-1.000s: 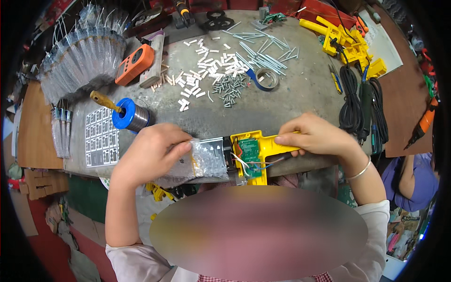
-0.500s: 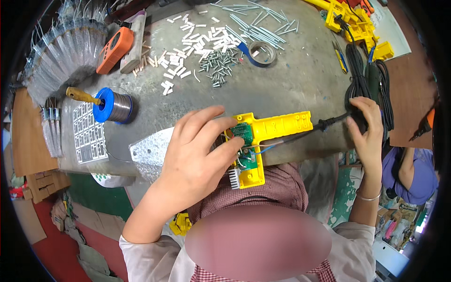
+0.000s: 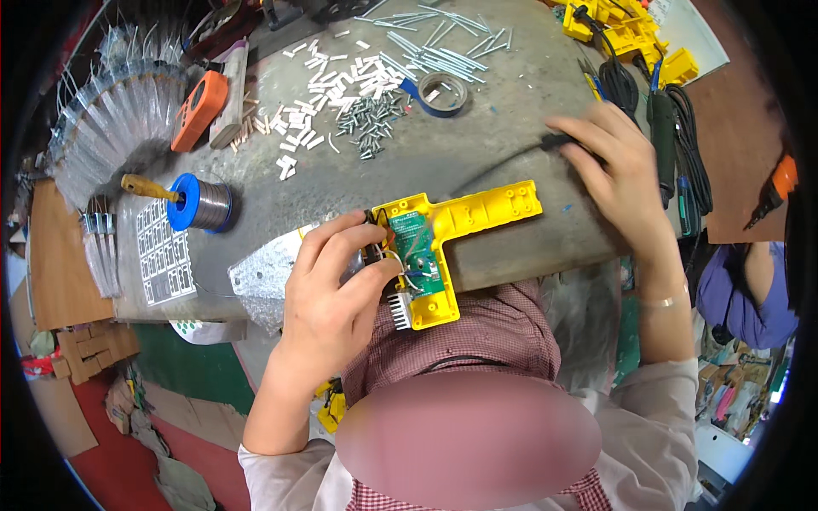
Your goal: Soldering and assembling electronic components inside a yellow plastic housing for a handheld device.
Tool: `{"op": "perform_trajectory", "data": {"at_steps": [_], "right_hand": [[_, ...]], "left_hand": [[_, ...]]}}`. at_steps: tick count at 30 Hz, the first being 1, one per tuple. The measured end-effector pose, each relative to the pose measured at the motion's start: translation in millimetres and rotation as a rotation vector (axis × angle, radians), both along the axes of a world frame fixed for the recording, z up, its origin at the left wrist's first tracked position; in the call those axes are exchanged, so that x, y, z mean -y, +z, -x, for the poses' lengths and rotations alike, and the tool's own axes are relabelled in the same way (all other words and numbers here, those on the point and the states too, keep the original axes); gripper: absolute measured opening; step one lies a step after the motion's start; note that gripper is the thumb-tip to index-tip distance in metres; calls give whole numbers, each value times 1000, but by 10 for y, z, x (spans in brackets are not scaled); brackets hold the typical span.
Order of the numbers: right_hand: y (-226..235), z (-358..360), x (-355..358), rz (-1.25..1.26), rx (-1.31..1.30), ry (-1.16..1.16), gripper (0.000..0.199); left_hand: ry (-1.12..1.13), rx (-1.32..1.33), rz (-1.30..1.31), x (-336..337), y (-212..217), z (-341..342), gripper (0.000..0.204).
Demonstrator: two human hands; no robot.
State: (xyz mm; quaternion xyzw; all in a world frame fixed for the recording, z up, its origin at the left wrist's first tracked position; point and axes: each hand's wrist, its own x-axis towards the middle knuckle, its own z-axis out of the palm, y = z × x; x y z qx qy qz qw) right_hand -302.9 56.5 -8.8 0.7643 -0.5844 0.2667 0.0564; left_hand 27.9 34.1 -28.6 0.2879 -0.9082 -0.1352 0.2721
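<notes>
My left hand (image 3: 328,294) grips the left side of a yellow plastic tool casing (image 3: 487,213), an open half-shell with its handle toward the right. Inside it lies a green circuit board (image 3: 411,241) with several thin wires; a silver finned heat sink (image 3: 399,312) sticks out at its lower left, beside my fingers. Above and right of the casing, my right hand (image 3: 620,177) pinches the thick end of a black power cord (image 3: 511,157). The cord runs blurred to the lower left, over the bench toward the casing, and its far end is hard to make out.
On the bench are a blue tape roll (image 3: 443,95), a screw pile (image 3: 368,123), white sleeves (image 3: 311,111), long bolts (image 3: 439,60) and a solder spool (image 3: 200,203). Bubble wrap (image 3: 266,274) lies left of my hand. Coiled cables (image 3: 688,157) and yellow casings (image 3: 626,38) sit at the right.
My right hand has moved up and left and now holds the black cord, which has lifted away from the casing's handle. My left hand and the casing have shifted slightly left.
</notes>
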Motion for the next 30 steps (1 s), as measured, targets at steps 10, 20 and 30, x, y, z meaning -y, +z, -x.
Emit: {"op": "perform_trajectory", "data": {"at_steps": [10,20,30], "right_hand": [[82,77,34,-382,-6,198,65],[-18,1222,-698,-338,187,-951,64],[-182,1547,-753,1,1172,-497,60]], "left_hand": [[30,-120,-62,-35,-59,13,32],[23,-76,-45,-217,-70,-187,55],[21,-88,-79,-267,-52,-69,49]]}}
